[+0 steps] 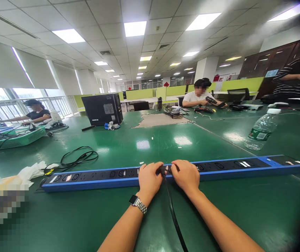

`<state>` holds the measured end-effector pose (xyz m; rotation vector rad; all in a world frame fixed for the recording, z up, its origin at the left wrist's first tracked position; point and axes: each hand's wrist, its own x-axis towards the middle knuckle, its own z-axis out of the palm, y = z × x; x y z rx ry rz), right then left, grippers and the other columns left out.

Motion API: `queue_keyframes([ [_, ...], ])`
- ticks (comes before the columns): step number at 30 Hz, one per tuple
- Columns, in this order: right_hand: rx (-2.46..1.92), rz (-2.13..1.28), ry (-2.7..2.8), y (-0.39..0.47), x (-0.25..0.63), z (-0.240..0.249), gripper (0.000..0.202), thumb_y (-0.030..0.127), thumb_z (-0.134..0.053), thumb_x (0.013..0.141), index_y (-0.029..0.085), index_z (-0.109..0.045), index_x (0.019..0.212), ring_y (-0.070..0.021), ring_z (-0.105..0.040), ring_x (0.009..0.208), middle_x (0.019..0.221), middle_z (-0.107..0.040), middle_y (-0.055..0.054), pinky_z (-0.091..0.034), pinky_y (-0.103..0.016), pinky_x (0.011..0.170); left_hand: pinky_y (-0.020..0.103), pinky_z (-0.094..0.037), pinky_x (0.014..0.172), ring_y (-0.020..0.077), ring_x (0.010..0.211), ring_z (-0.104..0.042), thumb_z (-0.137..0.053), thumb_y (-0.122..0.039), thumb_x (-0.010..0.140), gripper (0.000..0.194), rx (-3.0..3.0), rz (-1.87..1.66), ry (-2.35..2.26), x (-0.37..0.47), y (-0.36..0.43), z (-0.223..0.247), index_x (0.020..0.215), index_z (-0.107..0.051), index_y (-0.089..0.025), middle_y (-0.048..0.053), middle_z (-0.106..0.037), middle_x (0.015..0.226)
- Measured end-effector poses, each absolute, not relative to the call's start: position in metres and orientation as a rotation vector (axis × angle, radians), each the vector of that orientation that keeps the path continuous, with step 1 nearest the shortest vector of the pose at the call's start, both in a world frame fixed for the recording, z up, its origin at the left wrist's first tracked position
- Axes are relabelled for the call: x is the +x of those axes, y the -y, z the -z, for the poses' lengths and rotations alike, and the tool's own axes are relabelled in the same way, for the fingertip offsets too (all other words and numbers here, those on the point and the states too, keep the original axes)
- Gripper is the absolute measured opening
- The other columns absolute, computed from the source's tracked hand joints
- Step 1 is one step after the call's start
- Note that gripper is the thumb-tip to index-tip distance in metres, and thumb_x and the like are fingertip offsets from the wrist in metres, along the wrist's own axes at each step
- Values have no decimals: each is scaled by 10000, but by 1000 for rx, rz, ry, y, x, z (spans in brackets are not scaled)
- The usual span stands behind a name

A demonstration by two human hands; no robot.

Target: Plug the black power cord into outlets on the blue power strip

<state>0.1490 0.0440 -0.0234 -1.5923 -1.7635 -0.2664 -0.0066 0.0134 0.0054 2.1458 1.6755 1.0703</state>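
A long blue power strip (128, 182) with black sockets lies across the green table in front of me. My left hand (150, 178), with a watch on its wrist, is closed around a black plug (162, 170) at the middle of the strip. From that plug a black cable (174, 213) runs down toward me. Just right of the plug, my right hand (186, 175) rests on the strip with its fingers curled; what they hold, if anything, is hidden.
A coiled black cord (78, 157) lies behind the strip's left end, near white plastic wrapping (33, 172). A water bottle (262, 130) stands at right. Farther back are a black computer case (99, 110), a green basket (29, 136) and several people.
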Motion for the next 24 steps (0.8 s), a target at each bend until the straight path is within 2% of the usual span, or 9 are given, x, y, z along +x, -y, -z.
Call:
queue_keyframes([
  [5, -1596, 250, 1745, -46, 150, 26, 273, 252, -479, 883, 204, -747, 864, -200, -639, 917, 930, -761, -39, -374, -331, 831, 283, -543, 771, 172, 795, -680, -597, -342, 896, 261, 1695, -1539, -1526, -21, -21, -18, 1081, -713, -200, 30, -756, 927],
  [7, -1594, 237, 1736, -46, 150, 26, 271, 253, -479, 881, 207, -746, 866, -201, -639, 927, 936, -761, -38, -377, -332, 843, 276, -541, 799, 179, 836, -685, -611, -372, 877, 302, 1701, -1627, -1476, -46, -17, -23, 1086, -709, -177, 45, -753, 951],
  [9, -1595, 228, 1728, -47, 150, 26, 266, 252, -483, 878, 208, -745, 860, -203, -640, 926, 933, -761, -37, -379, -335, 844, 296, -542, 838, 197, 876, -694, -631, -418, 853, 344, 1767, -1575, -1553, -78, -9, -21, 1091, -713, -183, 51, -755, 984],
  [12, -1607, 224, 1717, -47, 149, 24, 259, 255, -488, 874, 207, -741, 849, -209, -641, 921, 929, -762, -38, -380, -339, 836, 333, -553, 790, 215, 785, -695, -644, -441, 825, 379, 1816, -1396, -1794, -121, 6, -11, 1087, -720, -177, 57, -758, 884],
  [14, -1615, 216, 1719, -46, 149, 24, 255, 253, -490, 874, 208, -740, 849, -210, -643, 921, 934, -763, -36, -381, -342, 836, 340, -552, 802, 220, 810, -697, -634, -436, 833, 375, 1881, -1322, -1830, -135, 11, -4, 1100, -718, -187, 63, -757, 906],
  [24, -1626, 204, 1733, -46, 148, 24, 241, 247, -503, 875, 206, -740, 862, -204, -646, 927, 943, -761, -36, -387, -340, 839, 333, -544, 835, 208, 837, -676, -619, -341, 872, 297, 2108, -1141, -1770, -114, 1, -5, 1138, -691, -230, 52, -744, 899],
])
